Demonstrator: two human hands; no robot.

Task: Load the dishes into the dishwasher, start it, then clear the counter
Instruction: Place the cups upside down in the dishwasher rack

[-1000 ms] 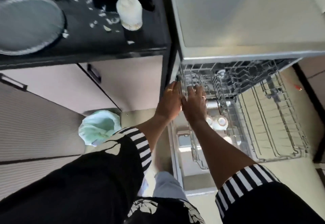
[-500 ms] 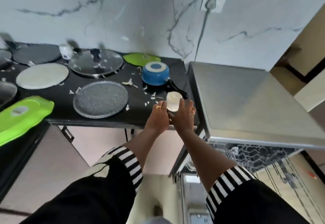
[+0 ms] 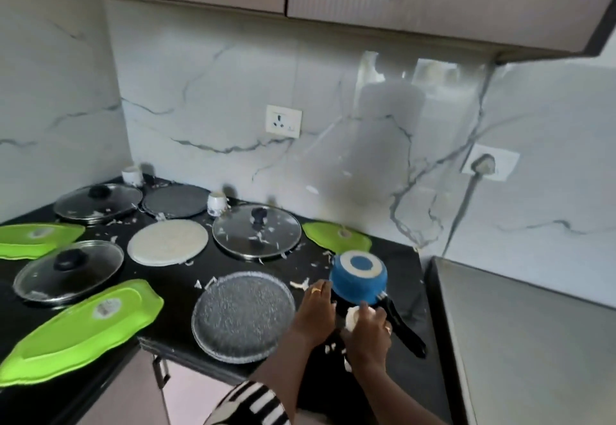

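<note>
Dish-collecting step: the right hand [image 3: 368, 329] clamped round the cup [image 3: 352, 316] just in front of the pan [image 3: 359, 280]. The left hand [image 3: 316, 312] lay beside the pan, fingers apart. Next, likely, the cup needed lifting clear of the pan's handle.

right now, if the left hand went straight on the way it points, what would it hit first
Most likely the blue pan, just past the left hand's fingertips. Depth is unclear, so they may already touch.
</note>
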